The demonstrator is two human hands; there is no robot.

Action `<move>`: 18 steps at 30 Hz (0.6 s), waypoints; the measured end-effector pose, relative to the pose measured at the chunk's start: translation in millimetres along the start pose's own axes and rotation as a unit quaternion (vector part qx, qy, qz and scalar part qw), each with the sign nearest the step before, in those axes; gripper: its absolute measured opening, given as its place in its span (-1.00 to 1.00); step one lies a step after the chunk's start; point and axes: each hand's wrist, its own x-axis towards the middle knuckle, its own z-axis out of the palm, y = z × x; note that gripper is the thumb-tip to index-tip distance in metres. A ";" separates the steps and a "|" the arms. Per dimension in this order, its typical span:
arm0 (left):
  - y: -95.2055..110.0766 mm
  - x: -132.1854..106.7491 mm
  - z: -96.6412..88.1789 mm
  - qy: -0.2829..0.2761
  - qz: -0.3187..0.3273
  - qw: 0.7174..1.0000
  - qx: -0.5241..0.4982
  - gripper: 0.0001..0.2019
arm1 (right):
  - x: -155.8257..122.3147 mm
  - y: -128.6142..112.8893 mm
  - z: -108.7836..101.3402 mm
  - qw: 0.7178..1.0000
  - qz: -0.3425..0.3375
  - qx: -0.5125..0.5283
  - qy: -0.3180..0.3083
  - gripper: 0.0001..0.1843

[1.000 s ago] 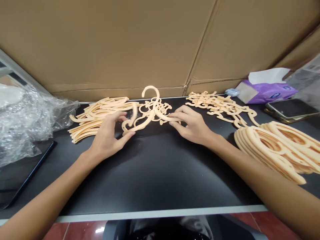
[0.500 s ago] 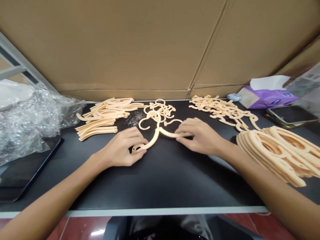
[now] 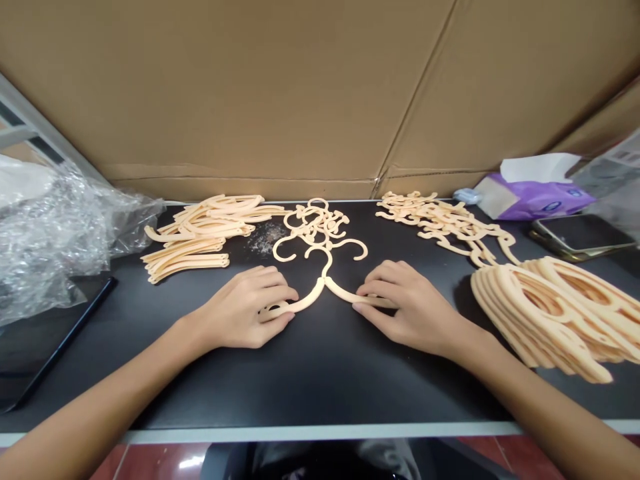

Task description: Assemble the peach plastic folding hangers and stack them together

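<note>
Gripping w/ L hand [image 3: 253,307], at abt. 8 o'clock, one arm of cream jointed clothes hanger [image 3: 324,281], w/ thumb & fingers clamped on it. Gripping w/ R hand [image 3: 410,308], at 4 o'clock, the opposite arm, also w/ thumb & fingers clamped. Can find clothes hanger betw. both hands, w/ hook toward 12 o'clock; cannot tell if resting on black tabletop [image 3: 320,373]. Can see, just beyond at 12, loose hooks [image 3: 320,223]; at 10, heap of curved slats [image 3: 215,230]; at 2, S-shaped pcs [image 3: 453,223]; nr. 3, stacked openwork pcs [image 3: 555,327]. Farther, purple tissue pack [image 3: 537,199] at 2, clear plastic wrap [image 3: 75,227] at 9.
</note>
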 end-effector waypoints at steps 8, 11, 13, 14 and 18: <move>2.7 2.8 0.9 0.004 -0.003 1.000 0.006 -0.83 | 0.0 4.8 1.6 0.999 0.014 -0.012 0.038 -0.90; 5.1 3.3 1.2 0.011 -0.006 1.000 0.016 -0.82 | 0.9 3.9 0.4 1.000 0.020 -0.011 0.020 -0.89; 7.4 2.4 1.9 0.008 -0.009 1.000 0.026 -0.81 | 1.3 3.3 -1.3 1.000 0.018 -0.007 0.006 -0.87; 8.9 1.6 2.3 0.005 -0.010 0.999 0.030 -0.80 | 1.3 3.2 -2.3 1.000 0.013 -0.003 0.002 -0.85; 16.2 -2.6 2.4 0.016 -0.007 0.999 0.043 -0.78 | 0.9 2.2 -4.9 1.000 -0.013 0.012 0.015 -0.80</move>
